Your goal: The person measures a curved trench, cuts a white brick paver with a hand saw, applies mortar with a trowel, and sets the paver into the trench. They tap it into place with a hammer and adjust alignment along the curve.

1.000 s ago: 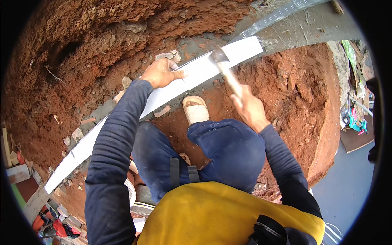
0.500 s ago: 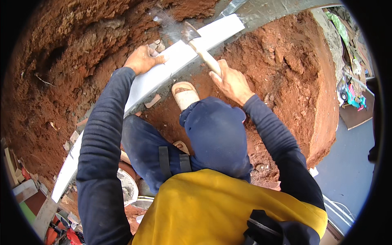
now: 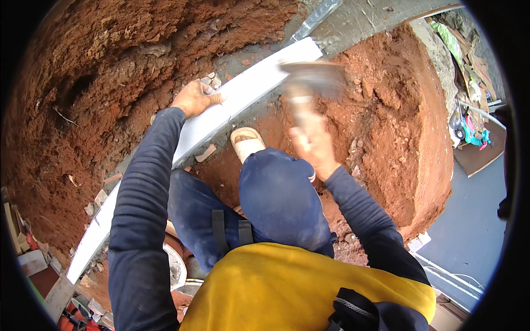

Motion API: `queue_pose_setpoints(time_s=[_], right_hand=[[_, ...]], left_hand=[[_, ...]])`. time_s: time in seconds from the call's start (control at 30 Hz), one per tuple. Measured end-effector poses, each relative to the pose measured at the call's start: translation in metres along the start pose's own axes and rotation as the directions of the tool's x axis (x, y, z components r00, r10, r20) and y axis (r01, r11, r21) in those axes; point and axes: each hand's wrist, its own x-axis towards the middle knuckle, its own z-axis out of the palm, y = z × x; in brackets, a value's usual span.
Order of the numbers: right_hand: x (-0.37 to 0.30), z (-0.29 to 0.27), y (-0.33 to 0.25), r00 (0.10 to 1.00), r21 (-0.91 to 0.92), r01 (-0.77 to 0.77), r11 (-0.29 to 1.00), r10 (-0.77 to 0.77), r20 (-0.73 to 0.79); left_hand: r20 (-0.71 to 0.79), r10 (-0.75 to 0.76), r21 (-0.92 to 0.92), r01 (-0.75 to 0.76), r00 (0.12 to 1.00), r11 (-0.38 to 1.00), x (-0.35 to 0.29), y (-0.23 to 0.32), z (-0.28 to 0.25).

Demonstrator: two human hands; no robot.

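A long, smooth white bar lies on grey mortar, running from the lower left to the upper middle; my left forearm hides part of it. My left hand grips its far edge, thumb on top and fingers partly hidden behind. In my right hand is a hammer with a pale handle and a long dark metal head, smeared by motion. The head is over the bar's near edge and the soil to its right. I cannot tell whether it touches the bar.
Red soil banks rise on both sides. A shiny metal strip lies past the bar's far end. Small rubble sits beside my left hand. A bucket stands near my left leg. Toys and scraps lie at the far right.
The hammer has swung back right and towards me from the bar, where chips or dust were flying. My left hand keeps its hold on the bar.
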Motion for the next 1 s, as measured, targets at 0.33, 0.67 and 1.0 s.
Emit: queue_pose_setpoints(time_s=[0.33,0.67,1.0], right_hand=[[0.004,0.0,0.0,0.958,0.202,0.132,0.97,-0.073,-0.278],[0.01,-0.021,0.009,0.996,-0.056,-0.069,0.996,0.066,-0.054],[0.05,-0.036,0.055,0.91,-0.18,-0.211,0.961,0.126,-0.394]], left_hand=[[-0.002,0.065,0.023,-0.065,0.998,0.998,0.005,-0.005,0.001],[-0.029,0.073,-0.029,-0.074,0.997,0.997,0.011,-0.019,0.005],[-0.05,-0.001,0.025,0.002,0.999,1.0,0.006,-0.008,0.005]])
